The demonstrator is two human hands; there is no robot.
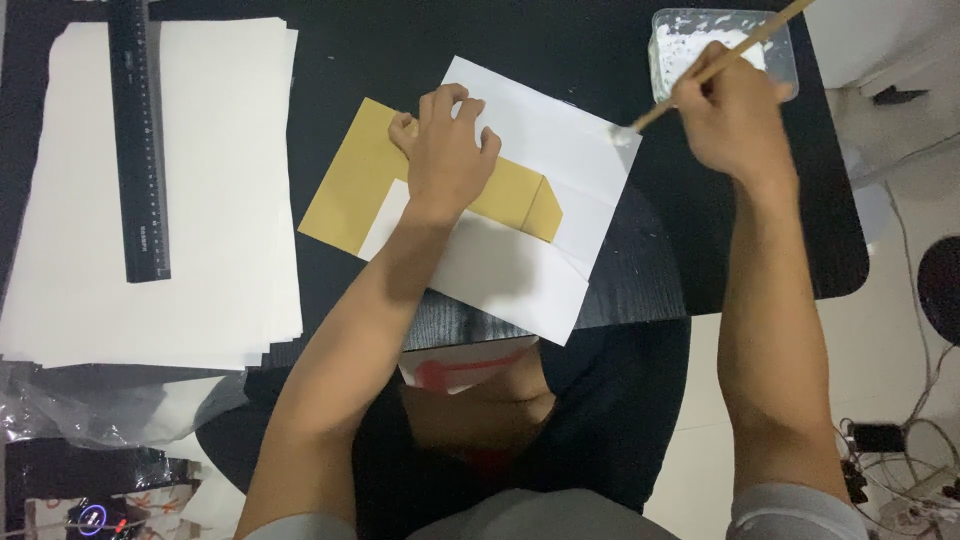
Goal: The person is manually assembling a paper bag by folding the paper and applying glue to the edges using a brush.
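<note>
**Overhead: two hands gluing folded paper on a black table**

Here, seen from above, the right hand (735,105) is closed around the wooden handle of a paste brush (700,73), fingers wrapped tight. The handle slants up and away past the knuckles; the white-tipped bristles lie just down and to the left of the grip, touching the far right edge of a white sheet (530,210). Just above the grip, behind the handle, sits a clear plastic tub of white paste (680,45).

Well to the left of that grip, the left hand (447,150) holds nothing. It presses down with fingers spread and bent, their tips on a tan folded paper piece (355,185) that lies on the white sheet. The tan paper extends to both sides of this hand, with an angled fold at its right end.

Farther left of the pressing hand lies a stack of large white paper (220,200), with a black ruler (138,140) resting lengthwise on it. Everything sits on a black table (700,240).
</note>
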